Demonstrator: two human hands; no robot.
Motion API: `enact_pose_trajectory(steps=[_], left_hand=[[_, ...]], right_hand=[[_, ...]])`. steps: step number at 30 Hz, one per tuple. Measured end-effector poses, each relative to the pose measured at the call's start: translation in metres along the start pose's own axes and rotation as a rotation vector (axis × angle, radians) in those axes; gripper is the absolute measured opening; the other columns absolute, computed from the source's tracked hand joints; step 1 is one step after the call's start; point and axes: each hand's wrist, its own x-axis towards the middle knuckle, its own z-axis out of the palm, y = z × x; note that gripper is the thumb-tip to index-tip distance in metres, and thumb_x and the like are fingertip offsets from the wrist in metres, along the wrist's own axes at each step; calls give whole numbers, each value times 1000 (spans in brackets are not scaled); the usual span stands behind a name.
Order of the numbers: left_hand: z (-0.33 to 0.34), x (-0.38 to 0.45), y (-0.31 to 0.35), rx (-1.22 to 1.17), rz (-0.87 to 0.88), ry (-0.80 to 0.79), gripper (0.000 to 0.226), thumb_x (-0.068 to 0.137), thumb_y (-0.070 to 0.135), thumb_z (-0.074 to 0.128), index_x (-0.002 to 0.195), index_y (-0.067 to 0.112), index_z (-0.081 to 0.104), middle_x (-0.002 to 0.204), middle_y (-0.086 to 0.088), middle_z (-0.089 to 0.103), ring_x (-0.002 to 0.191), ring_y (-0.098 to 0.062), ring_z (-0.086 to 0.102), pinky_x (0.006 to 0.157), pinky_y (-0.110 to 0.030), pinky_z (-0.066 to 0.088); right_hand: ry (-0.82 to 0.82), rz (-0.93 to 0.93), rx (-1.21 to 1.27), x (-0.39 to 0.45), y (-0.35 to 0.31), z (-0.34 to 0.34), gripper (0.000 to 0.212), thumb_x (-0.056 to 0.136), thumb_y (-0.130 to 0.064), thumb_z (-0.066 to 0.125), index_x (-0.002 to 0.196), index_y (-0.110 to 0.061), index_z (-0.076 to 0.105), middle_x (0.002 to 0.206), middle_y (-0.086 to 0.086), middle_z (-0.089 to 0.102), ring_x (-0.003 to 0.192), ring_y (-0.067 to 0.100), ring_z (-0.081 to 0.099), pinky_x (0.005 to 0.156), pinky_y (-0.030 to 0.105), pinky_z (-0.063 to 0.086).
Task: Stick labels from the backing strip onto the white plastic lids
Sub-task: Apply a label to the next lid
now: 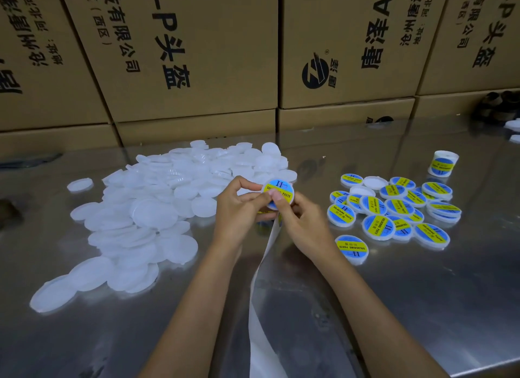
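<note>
A white lid (278, 190) bearing a blue and yellow label is held up between both hands above the steel table (422, 293). My left hand (239, 209) grips its left edge with fingers and thumb. My right hand (304, 223) holds it from below, its thumb pressing on the label's face. The white backing strip (260, 293) hangs down from under my hands toward the near edge. A big heap of plain white lids (146, 214) lies to the left. Several labelled lids (394, 209) are scattered to the right.
Stacked cardboard boxes (197, 54) form a wall along the table's far edge. A label roll (443, 163) stands at the far right behind the labelled lids. A dark object (498, 104) sits at the back right corner.
</note>
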Motion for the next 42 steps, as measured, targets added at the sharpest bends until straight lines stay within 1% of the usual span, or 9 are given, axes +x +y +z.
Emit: enact_pose_trajectory(steps=[4, 10, 14, 20, 24, 28, 35, 39, 42], left_hand=[[1, 1, -5, -17, 17, -24, 24, 88, 12, 77, 87, 6, 54, 80, -14, 77, 76, -28, 76, 59, -29, 60], [3, 4, -10, 26, 37, -18, 21, 92, 14, 72, 85, 5, 55, 76, -12, 75, 64, -26, 73, 50, -30, 57], [5, 3, -10, 98, 56, -99, 22, 89, 10, 75, 107, 20, 68, 80, -1, 76, 58, -16, 64, 46, -29, 53], [6, 0, -11, 74, 111, -52, 17, 93, 10, 71, 105, 21, 74, 81, 3, 77, 39, -20, 47, 44, -24, 47], [10, 0, -12, 19, 65, 6, 17, 93, 6, 69, 106, 14, 75, 86, -1, 78, 48, -22, 55, 50, -26, 52], [14, 1, -13, -23, 29, 45, 16, 91, 4, 70, 103, 13, 76, 90, -9, 78, 53, -17, 67, 48, -21, 52], [15, 2, -15, -54, 28, 60, 8, 91, 7, 71, 95, 12, 77, 80, -1, 78, 60, -17, 71, 49, -23, 55], [15, 4, -18, -29, 22, 55, 12, 95, 11, 66, 102, 5, 75, 77, -4, 75, 47, -18, 57, 45, -26, 49], [12, 5, -20, 16, 10, 50, 16, 98, 12, 61, 105, 4, 74, 74, -3, 73, 40, -16, 43, 44, -24, 43]], right_hand=[[63, -63, -34, -3, 2, 0, 39, 103, -45, 43, 89, -16, 64, 64, 1, 61, 61, 17, 54, 66, 47, 50], [98, -27, -46, -3, 4, -1, 49, 105, -43, 37, 77, -5, 53, 60, -1, 48, 61, 16, 43, 62, 47, 42], [100, -23, -81, -5, 5, 1, 45, 106, -38, 36, 66, -22, 51, 52, -12, 49, 56, 11, 46, 63, 42, 43], [73, 6, -60, -6, 3, 1, 49, 106, -39, 36, 62, -26, 51, 52, -15, 52, 56, 6, 46, 63, 35, 41], [27, 8, -48, -7, -1, 0, 44, 102, -46, 45, 67, -21, 56, 49, -14, 47, 51, 3, 40, 56, 21, 34], [56, 45, -14, -4, -1, -2, 54, 98, -47, 53, 65, -4, 47, 53, -6, 38, 53, 9, 33, 54, 26, 30], [43, -3, -40, -7, 0, 1, 42, 105, -34, 42, 64, -25, 49, 48, -16, 50, 49, 1, 42, 52, 17, 33], [30, 30, -65, -6, -1, 0, 47, 106, -32, 38, 64, -17, 52, 55, -8, 52, 51, 2, 44, 55, 22, 35], [-71, 109, -18, -7, -2, -3, 50, 108, -33, 35, 62, -17, 50, 43, -12, 49, 40, 0, 43, 46, 13, 32]])
